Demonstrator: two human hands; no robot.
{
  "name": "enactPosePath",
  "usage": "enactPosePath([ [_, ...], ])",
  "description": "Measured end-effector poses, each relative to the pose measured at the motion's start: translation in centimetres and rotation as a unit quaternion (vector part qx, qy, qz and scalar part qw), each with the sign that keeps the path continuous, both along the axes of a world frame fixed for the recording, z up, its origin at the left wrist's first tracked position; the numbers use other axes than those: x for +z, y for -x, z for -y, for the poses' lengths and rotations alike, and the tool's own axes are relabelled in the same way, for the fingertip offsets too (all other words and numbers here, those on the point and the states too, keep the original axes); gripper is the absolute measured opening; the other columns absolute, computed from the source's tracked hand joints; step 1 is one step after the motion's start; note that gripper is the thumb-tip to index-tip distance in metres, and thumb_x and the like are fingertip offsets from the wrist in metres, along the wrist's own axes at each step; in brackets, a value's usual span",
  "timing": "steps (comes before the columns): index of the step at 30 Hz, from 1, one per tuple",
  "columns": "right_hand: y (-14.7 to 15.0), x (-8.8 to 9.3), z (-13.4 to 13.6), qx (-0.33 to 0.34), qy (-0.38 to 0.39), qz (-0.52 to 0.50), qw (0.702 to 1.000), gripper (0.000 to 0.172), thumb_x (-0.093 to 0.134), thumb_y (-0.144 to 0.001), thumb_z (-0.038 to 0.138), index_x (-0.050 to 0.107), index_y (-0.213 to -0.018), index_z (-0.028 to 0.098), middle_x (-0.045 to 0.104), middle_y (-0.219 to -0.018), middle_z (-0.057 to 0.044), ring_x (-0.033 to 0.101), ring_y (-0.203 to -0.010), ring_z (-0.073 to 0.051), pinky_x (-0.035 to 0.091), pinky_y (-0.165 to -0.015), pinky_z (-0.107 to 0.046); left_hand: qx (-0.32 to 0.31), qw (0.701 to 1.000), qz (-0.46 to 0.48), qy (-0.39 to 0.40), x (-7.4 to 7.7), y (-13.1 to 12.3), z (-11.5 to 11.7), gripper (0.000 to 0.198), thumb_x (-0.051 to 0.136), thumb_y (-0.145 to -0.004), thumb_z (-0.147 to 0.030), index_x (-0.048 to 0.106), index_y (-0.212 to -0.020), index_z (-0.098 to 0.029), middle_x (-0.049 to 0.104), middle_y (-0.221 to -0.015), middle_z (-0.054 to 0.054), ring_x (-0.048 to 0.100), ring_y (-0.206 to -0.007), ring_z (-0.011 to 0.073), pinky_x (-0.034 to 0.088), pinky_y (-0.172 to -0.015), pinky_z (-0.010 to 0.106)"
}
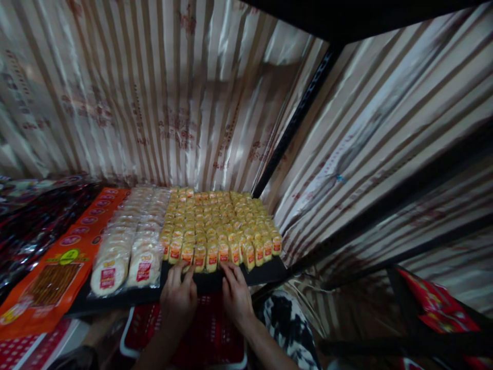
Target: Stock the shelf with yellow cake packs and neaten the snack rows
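Rows of small yellow wrapped snack packs [212,255] with orange-red labels stand close together on a black shelf [254,277]. My left hand [179,292] is at the shelf's front edge, thumb and fingers apart, fingertips against the lower part of the front row. A short way to the right, my right hand [235,293] stretches its fingers forward to the same row and touches its base. Neither hand appears to lift a pack. Left of the yellow packs are two rows of round white crackers [143,267] in clear wrappers.
An orange snack bag [65,257] lies left of the crackers, beside dark shiny packages [34,221]. Below the shelf is a red basket [144,321] with a white rim. A black post [296,118] rises behind, before striped plastic sheeting [154,92]. Red packets [442,303] lie at right.
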State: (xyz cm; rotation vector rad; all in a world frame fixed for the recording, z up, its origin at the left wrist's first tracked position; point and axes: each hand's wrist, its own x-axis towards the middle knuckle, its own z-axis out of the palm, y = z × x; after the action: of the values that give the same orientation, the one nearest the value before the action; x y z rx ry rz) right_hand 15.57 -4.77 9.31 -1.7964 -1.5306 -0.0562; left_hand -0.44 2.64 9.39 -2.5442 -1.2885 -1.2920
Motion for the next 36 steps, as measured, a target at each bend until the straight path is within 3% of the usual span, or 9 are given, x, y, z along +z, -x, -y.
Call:
enactPosePath([
  [4, -0.3, 0.0, -0.3, 0.017, 0.002, 0.001, 1.000, 0.054, 0.038, -0.081, 0.006, 0.047, -0.131, 0.024, 0.054, -0.115, -0.009, 0.056, -0.107, -0.019, 0.050, -0.093, -0.034, 0.006, 0.999, -0.023, -0.021, 0.0, -0.2, 0.3, 0.034, 0.042, -0.078, -0.010, 0.063, -0.105, -0.015, 0.056, -0.110, 0.014, 0.051, -0.104, 0.0288, 0.049, -0.085, 0.043],
  [8, -0.6, 0.5, 0.3, 0.014, -0.016, 0.011, 1.000, 0.048, 0.037, -0.083, 0.006, 0.054, -0.123, 0.025, 0.057, -0.112, -0.009, 0.055, -0.107, -0.019, 0.051, -0.092, -0.036, -0.005, 0.999, -0.026, -0.024, 0.2, -0.5, 0.7, 0.034, 0.042, -0.079, -0.009, 0.061, -0.107, -0.013, 0.056, -0.109, 0.015, 0.051, -0.103, 0.0284, 0.049, -0.085, 0.044],
  [12, -1.9, 0.6, 1.1, -0.018, -0.038, 0.014, 0.999, 0.040, 0.038, -0.085, 0.008, 0.062, -0.112, 0.024, 0.060, -0.102, -0.009, 0.058, -0.098, -0.019, 0.053, -0.086, -0.036, -0.060, 0.997, -0.019, -0.036, 0.0, -0.9, 1.3, 0.035, 0.041, -0.078, -0.006, 0.060, -0.107, -0.012, 0.056, -0.111, 0.014, 0.051, -0.106, 0.0265, 0.048, -0.089, 0.042],
  [19, -3.4, -0.5, 0.7, 0.001, -0.021, 0.020, 1.000, 0.052, 0.038, -0.082, 0.005, 0.050, -0.129, 0.022, 0.055, -0.119, -0.010, 0.052, -0.113, -0.019, 0.049, -0.095, -0.034, -0.138, 0.987, -0.051, -0.068, -1.5, -2.6, 2.4, 0.039, 0.037, -0.078, -0.002, 0.060, -0.108, -0.011, 0.059, -0.115, 0.013, 0.048, -0.114, 0.0249, 0.046, -0.092, 0.039],
  [24, -4.0, 0.3, 1.7, 0.028, -0.021, 0.020, 0.999, 0.051, 0.037, -0.083, 0.005, 0.049, -0.130, 0.022, 0.055, -0.123, -0.009, 0.051, -0.116, -0.018, 0.048, -0.097, -0.034, -0.181, 0.976, -0.083, -0.086, -1.2, -4.6, 3.1, 0.041, 0.035, -0.081, -0.006, 0.059, -0.113, -0.015, 0.058, -0.125, 0.007, 0.046, -0.119, 0.0239, 0.044, -0.093, 0.037],
  [28, -5.7, 0.9, 3.2, -0.037, -0.036, 0.019, 0.998, 0.042, 0.039, -0.084, 0.007, 0.059, -0.118, 0.023, 0.057, -0.114, -0.010, 0.055, -0.109, -0.018, 0.050, -0.093, -0.035, -0.214, 0.969, -0.089, -0.092, -0.8, -6.3, 3.4, 0.042, 0.035, -0.081, -0.008, 0.058, -0.115, -0.015, 0.058, -0.126, 0.005, 0.045, -0.121, 0.0219, 0.041, -0.096, 0.034],
  [31, -6.8, 0.5, 3.8, -0.063, -0.025, 0.019, 0.998, 0.042, 0.040, -0.084, 0.009, 0.060, -0.118, 0.024, 0.056, -0.112, -0.010, 0.056, -0.106, -0.019, 0.051, -0.091, -0.035, -0.215, 0.967, -0.084, -0.105, -0.7, -7.4, 3.3, 0.041, 0.036, -0.080, -0.007, 0.059, -0.114, -0.014, 0.060, -0.123, 0.007, 0.046, -0.120, 0.0222, 0.039, -0.098, 0.035],
  [36, -7.2, -0.2, 3.2, -0.042, -0.025, 0.010, 0.999, 0.047, 0.038, -0.084, 0.008, 0.055, -0.125, 0.023, 0.054, -0.114, -0.011, 0.057, -0.104, -0.018, 0.052, -0.089, -0.032, -0.203, 0.969, -0.081, -0.113, -1.0, -8.2, 2.8, 0.038, 0.036, -0.081, -0.009, 0.059, -0.111, -0.011, 0.061, -0.120, 0.009, 0.049, -0.118, 0.0240, 0.038, -0.099, 0.038],
])
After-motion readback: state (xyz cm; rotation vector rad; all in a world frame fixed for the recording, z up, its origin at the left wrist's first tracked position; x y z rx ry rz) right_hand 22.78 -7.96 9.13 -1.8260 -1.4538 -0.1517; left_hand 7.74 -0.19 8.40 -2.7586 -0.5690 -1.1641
